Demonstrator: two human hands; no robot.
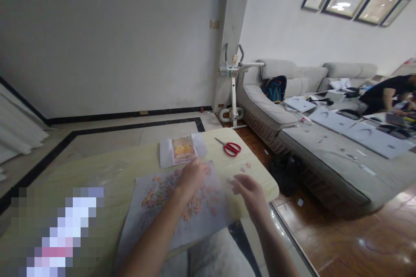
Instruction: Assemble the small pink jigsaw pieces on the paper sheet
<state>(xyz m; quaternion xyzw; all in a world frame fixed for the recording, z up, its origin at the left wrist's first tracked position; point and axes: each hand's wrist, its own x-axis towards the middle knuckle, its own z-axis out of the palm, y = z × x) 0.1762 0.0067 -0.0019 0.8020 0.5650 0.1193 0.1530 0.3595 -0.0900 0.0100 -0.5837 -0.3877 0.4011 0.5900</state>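
Note:
Many small orange and pink jigsaw puzzle pieces (186, 215) lie scattered on a whitish sheet (139, 220) on the pale yellow table. Over the upper part of this spread is my left hand (192, 175), its fingers curled and close together; their tips are blurred, and anything between them is hidden. My right hand (247, 186) hovers right of the sheet, fingers bent and apart, smeared by motion, with nothing visible in it. Two loose puzzle pieces (248, 165) sit just beyond it. Behind the sheet lies a picture of yellow figures (183, 149) on white paper.
Red-handled scissors (232, 149) rest near the far right of the table (256, 156). Clear plastic (113, 169) lies at the left. Beyond the right edge are a black bag (286, 173) and a grey sofa (325, 164) with white boxes. Another person (388, 93) leans there.

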